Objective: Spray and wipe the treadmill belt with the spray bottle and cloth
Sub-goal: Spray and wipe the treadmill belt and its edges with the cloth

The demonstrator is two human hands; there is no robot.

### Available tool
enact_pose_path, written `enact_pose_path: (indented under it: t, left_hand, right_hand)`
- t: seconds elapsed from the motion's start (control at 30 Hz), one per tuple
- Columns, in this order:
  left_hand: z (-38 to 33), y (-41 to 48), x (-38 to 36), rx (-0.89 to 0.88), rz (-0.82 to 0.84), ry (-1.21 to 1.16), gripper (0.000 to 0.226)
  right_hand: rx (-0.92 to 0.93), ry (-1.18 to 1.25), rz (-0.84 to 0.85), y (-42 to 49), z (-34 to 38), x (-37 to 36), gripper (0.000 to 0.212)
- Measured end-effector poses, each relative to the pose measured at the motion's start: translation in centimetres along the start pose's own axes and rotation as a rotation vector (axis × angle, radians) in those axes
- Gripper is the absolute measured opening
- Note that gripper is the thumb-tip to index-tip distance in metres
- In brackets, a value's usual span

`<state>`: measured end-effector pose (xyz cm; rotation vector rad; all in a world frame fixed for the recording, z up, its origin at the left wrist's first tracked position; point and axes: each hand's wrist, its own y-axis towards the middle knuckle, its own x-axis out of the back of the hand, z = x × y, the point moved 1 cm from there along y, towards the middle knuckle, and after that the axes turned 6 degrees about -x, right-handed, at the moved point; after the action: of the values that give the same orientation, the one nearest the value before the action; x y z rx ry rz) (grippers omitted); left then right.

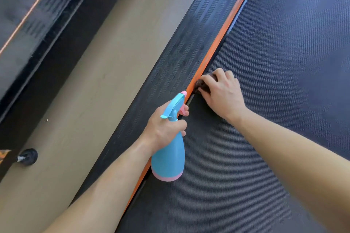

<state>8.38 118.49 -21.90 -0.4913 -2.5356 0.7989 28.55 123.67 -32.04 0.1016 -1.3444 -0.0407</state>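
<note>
The dark textured treadmill belt (274, 81) fills the right half of the view. My left hand (164, 125) grips the neck of a blue spray bottle (168, 159) with a pink base and nozzle, a finger on the pink trigger; the bottle hangs over the belt's left edge. My right hand (223, 94) grips a small dark brown cloth (200, 84) and presses it on the belt right beside the orange strip (223, 30). Most of the cloth is hidden under my fingers.
A ribbed black side rail (181, 53) runs left of the orange strip. Beyond it lies beige floor (98, 89), then another dark machine frame (37, 30) at the upper left. A black levelling foot (28, 156) stands on the floor at the left edge.
</note>
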Motion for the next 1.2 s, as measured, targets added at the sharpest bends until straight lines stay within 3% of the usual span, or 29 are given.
enact_pose_path:
  t: [0.33,0.57,0.8,0.9,1.0,1.2]
  left_hand:
    - [0.4,1.3,-1.3,0.004,-0.02,-0.05,0.045]
    - [-1.0,1.1,-2.3,0.009,0.016,0.027,0.045]
    - [-3.0,0.1,-4.7,-0.049,0.087,0.003,0.058]
    - [-3.8,-1.0,-6.4,-0.077,0.156,0.018,0.052]
    - [-4.5,-1.9,-7.8,-0.103,0.2,0.027,0.065]
    - [-5.5,-1.4,-10.5,-0.158,0.255,0.164,0.054]
  right_hand:
    - [0.031,0.074,-0.025,-3.6,1.0,-0.3,0.036]
    - [-0.1,0.064,-0.064,-4.1,1.0,-0.2,0.034]
    - [-0.279,0.071,0.052,-8.6,-2.5,2.6,0.036]
    - [-0.346,0.054,0.149,-12.5,-4.3,4.3,0.037]
    - [-0.393,0.073,0.184,-15.3,-5.0,4.8,0.038]
    - [-0.28,0.122,0.037,-16.5,-6.1,3.0,0.038]
